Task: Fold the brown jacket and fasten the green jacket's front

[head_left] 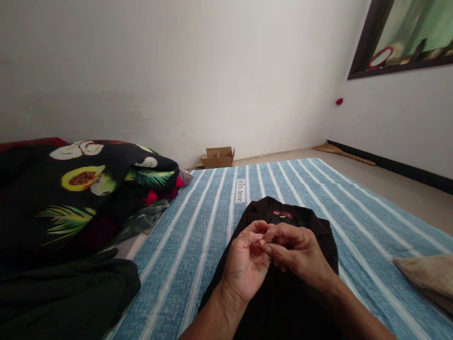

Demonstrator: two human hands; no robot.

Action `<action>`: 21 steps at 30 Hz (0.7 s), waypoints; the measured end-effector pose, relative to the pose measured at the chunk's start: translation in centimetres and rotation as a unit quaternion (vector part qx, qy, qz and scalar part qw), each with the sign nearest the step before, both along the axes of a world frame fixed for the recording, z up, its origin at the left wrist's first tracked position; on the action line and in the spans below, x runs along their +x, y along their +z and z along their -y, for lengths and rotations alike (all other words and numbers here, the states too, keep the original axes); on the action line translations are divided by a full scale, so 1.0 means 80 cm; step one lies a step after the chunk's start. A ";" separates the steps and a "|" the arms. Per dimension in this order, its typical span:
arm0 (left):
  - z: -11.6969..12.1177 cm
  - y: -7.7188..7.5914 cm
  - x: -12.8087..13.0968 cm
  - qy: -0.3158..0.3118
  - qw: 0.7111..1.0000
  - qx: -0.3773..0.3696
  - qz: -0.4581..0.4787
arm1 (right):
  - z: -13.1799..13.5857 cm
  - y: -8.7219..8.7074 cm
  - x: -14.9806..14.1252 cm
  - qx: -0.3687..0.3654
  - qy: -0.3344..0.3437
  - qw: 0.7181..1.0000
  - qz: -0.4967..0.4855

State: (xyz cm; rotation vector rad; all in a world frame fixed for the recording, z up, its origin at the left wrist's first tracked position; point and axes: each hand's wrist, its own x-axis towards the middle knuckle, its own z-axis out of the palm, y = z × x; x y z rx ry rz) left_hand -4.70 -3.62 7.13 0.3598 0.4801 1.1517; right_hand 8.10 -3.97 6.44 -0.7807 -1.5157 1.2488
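A black shirt (283, 293) with a red neck label (282, 215) lies flat on a blue and white striped bedsheet (198, 236). Both hands meet over the shirt just below its collar. My left hand (246, 262) has its fingers curled and pinched on the shirt's front edge. My right hand (297, 255) pinches the same spot from the other side, fingertips touching the left hand's. What sits between the fingertips is too small to make out.
A pile of dark clothes with a fruit and leaf print (85, 189) lies at the left. A small cardboard box (218, 157) stands by the far wall. A beige knitted item (428, 278) lies at the right edge. A dark-framed window (403, 38) is at upper right.
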 end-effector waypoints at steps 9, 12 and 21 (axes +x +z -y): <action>0.005 0.000 0.006 0.012 1.000 -0.010 0.015 | 0.002 -0.003 -0.003 0.048 -0.043 0.998 0.018; 0.005 0.002 0.008 0.011 1.000 -0.011 0.011 | 0.001 -0.006 -0.003 0.046 -0.048 0.998 0.020; 0.005 0.000 0.009 0.026 0.999 -0.026 -0.019 | 0.000 -0.010 -0.002 0.019 -0.054 0.998 0.019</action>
